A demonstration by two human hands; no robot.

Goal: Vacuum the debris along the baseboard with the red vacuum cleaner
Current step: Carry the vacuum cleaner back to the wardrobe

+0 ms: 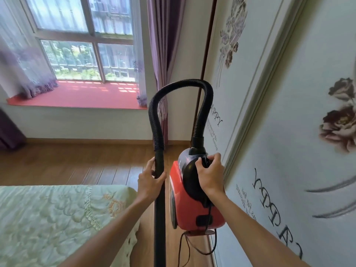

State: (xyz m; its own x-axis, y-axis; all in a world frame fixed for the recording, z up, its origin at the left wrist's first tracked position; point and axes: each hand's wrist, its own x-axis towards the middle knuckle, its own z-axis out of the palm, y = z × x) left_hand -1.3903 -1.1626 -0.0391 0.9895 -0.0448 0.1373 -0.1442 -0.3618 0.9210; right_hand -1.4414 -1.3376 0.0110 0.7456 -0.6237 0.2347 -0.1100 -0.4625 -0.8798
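Wand [159,218] cut off at bottom edge, my left hand [151,180] gripping its top. My right hand [210,176] grips the vacuum [186,212] by its handle [204,161], mostly hiding it. Cord [180,247] dangles below.

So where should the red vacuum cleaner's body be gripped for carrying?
By the black top handle, from above, as the right hand does: it sits atop the red vacuum cleaner just behind the hose socket, and fingers curl round it.
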